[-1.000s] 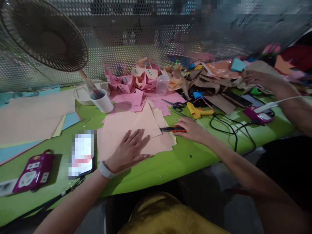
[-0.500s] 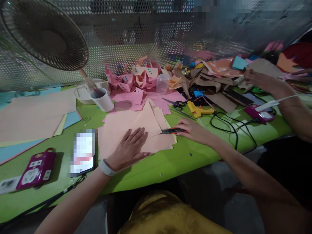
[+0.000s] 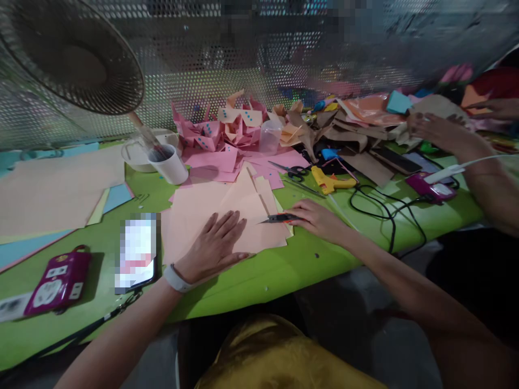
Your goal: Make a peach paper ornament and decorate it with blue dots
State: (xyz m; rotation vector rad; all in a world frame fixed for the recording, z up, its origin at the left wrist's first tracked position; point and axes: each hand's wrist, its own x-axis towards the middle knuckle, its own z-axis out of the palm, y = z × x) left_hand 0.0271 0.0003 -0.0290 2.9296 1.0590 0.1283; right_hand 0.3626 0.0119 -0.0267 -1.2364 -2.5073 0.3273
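My left hand lies flat with its fingers spread on light peach paper. In my right hand is a dark cutting tool with some red or orange on it. The tool's pointed tip rests on or just over the paper, to the right of my left fingers. A folded, pointed peach piece lies on top of the sheets. Whether the tool is scissors or a knife is hard to tell.
Behind the paper stand a white cup and folded pink pieces. Black-handled scissors and a yellow glue gun lie to the right. A phone is at left. Another person's hand is at far right.
The tool in my right hand has shifted slightly left, its tip further over the paper. My left hand has stayed in place. Another hand has come into view at far right.
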